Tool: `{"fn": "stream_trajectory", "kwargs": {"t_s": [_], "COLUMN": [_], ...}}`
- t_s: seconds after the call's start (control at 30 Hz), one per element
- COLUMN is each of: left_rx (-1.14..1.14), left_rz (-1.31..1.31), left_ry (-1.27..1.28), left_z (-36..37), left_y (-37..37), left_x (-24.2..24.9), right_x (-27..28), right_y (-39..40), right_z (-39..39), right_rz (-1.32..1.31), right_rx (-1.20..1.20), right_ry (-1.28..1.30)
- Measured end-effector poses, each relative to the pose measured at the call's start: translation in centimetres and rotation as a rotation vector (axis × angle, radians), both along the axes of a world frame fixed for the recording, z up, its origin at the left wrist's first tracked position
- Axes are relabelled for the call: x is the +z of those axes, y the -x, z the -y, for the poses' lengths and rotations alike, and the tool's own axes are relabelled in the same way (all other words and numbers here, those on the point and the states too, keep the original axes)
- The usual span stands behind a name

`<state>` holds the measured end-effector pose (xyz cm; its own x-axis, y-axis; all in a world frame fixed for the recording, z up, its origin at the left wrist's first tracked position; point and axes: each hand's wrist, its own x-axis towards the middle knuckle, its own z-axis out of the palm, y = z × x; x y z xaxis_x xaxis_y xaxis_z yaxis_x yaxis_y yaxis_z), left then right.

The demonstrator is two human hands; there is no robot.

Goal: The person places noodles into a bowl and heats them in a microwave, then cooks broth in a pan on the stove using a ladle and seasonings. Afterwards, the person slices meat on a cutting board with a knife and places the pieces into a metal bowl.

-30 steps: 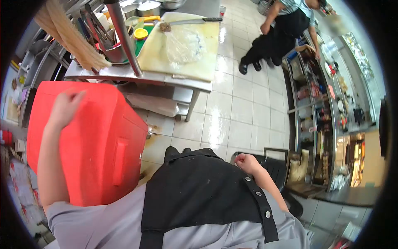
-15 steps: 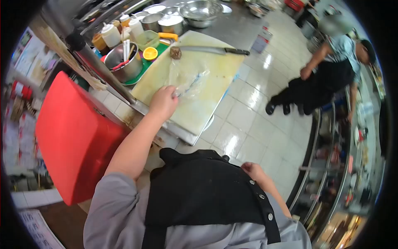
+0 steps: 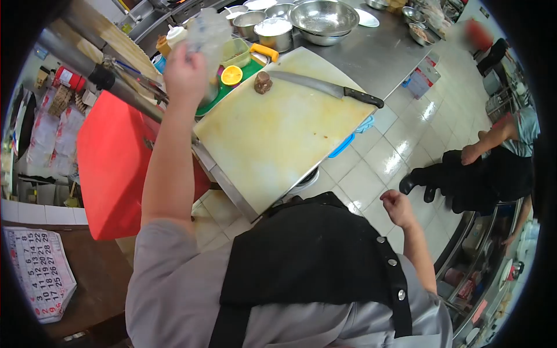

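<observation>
My left hand (image 3: 184, 75) is closed on a clear plastic bag (image 3: 208, 36), held up above the left edge of the cutting board (image 3: 272, 139). The bag hides part of the containers behind it. My right hand (image 3: 399, 209) hangs off to the right of the board with its fingers curled in and nothing visible in them. On the board sit a small brown lump (image 3: 263, 82) and a large knife (image 3: 325, 87) with a black handle. Beside the board, a cut yellow citrus half (image 3: 231, 75) and a yellow-handled tool (image 3: 264, 52) lie by a green tray (image 3: 250, 68).
Steel bowls (image 3: 324, 20) and pots (image 3: 274, 35) stand on the counter (image 3: 371, 46) behind the board. A red bin-like object (image 3: 110, 168) is to my left, near a metal post (image 3: 104, 75). Another person (image 3: 487, 168) stands at the right by shelves.
My left hand has lifted the plastic bag off the board and moved it up and left. The view has turned, and my right hand has come up slightly.
</observation>
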<state>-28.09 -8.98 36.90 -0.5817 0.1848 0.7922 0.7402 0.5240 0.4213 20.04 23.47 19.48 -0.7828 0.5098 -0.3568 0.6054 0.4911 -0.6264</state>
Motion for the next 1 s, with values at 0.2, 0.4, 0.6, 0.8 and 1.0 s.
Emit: {"fn": "stream_trajectory", "kwargs": {"t_s": [0.2, 0.4, 0.6, 0.8, 1.0], "left_rx": [-0.134, 0.124, 0.227, 0.365, 0.486], "left_rz": [0.147, -0.011, 0.802, 0.71, 0.771], "left_ry": [0.408, 0.712, 0.718, 0.559, 0.535], "left_z": [-7.8, -6.8, -10.8, -13.9, -14.7], "left_y": [7.2, 6.1, -2.1, -1.1, -0.6], "left_x": [-7.5, -9.8, -7.2, -12.9, -14.6], "right_x": [2.0, 6.9, 9.3, 8.3, 6.5], "right_y": [4.9, 12.9, 24.2, 33.0, 37.3], "right_z": [-1.3, -2.7, -7.1, -15.5, -23.3], "right_rz": [0.02, -0.16, -0.631, -0.47, -0.41], "right_rx": [0.151, 0.382, 0.415, 0.382, 0.248], "right_ry": [0.104, -0.038, -0.479, -0.454, -0.258]}}
